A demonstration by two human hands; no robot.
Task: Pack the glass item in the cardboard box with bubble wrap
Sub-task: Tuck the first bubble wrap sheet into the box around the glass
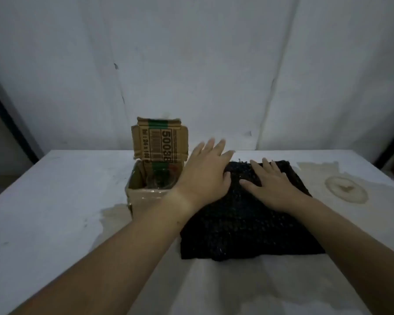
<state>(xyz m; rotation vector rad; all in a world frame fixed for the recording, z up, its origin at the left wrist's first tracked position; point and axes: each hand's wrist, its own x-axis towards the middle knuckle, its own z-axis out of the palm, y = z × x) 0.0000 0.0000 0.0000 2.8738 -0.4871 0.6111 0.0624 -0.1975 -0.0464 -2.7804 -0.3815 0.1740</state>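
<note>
Nearest, black bubble wrap [243,223] lies folded flat on the pale table [55,201], right of centre. Right hand [271,183] rests flat on it, fingers straight and spread. Left hand [205,171] is wide open at the wrap's far-left corner, thumb touching the wrap. Just left, the cardboard box [141,198] stands open, rear flap upright. The glass item [159,180] sits inside it. A ring stain [346,189] lies far right.

1. The cardboard box [143,198] is brown, matt cardboard with printed green bands.
2. The bubble wrap [243,223] is black plastic, bumpy, with small glossy glints.
3. The glass item [160,181] looks clear and shiny.
4. The worktop [55,201] is matt white and stained.
</note>
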